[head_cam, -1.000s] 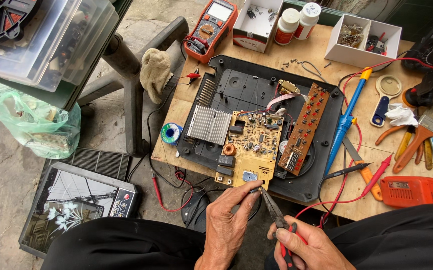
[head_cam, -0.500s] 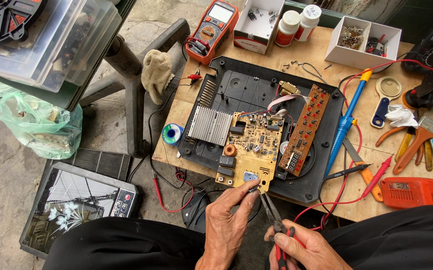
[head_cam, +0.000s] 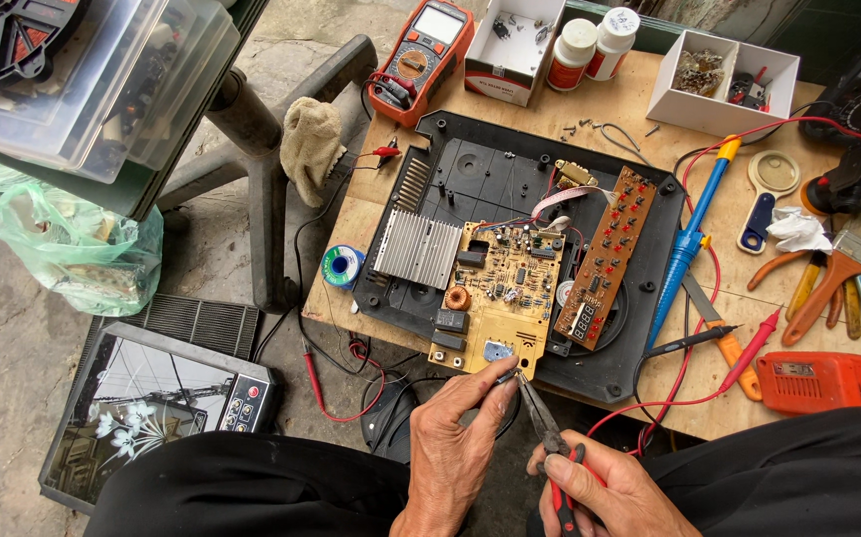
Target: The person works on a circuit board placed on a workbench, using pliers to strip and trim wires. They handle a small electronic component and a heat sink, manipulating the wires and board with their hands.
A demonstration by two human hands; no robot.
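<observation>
An opened black appliance base (head_cam: 470,159) lies on the wooden table (head_cam: 639,119) with a yellow circuit board (head_cam: 500,298), a silver heat sink (head_cam: 417,249) and a brown button board (head_cam: 604,254) in it. My left hand (head_cam: 455,438) pinches something small, too tiny to name, at the yellow board's near edge. My right hand (head_cam: 600,492) grips red-handled needle-nose pliers (head_cam: 545,428) whose tips meet my left fingertips at that same edge.
Blue soldering iron (head_cam: 689,239), orange multimeter (head_cam: 426,55), solder spool (head_cam: 342,266), red drill (head_cam: 828,383), pliers and brush at right. White parts boxes and bottles at the back. A glass cooktop panel (head_cam: 152,408) lies on the floor beside a green bag (head_cam: 73,249).
The pliers' tips have moved up to the board's near edge and my left fingers have closed in on them. My right hand shifted slightly toward the board.
</observation>
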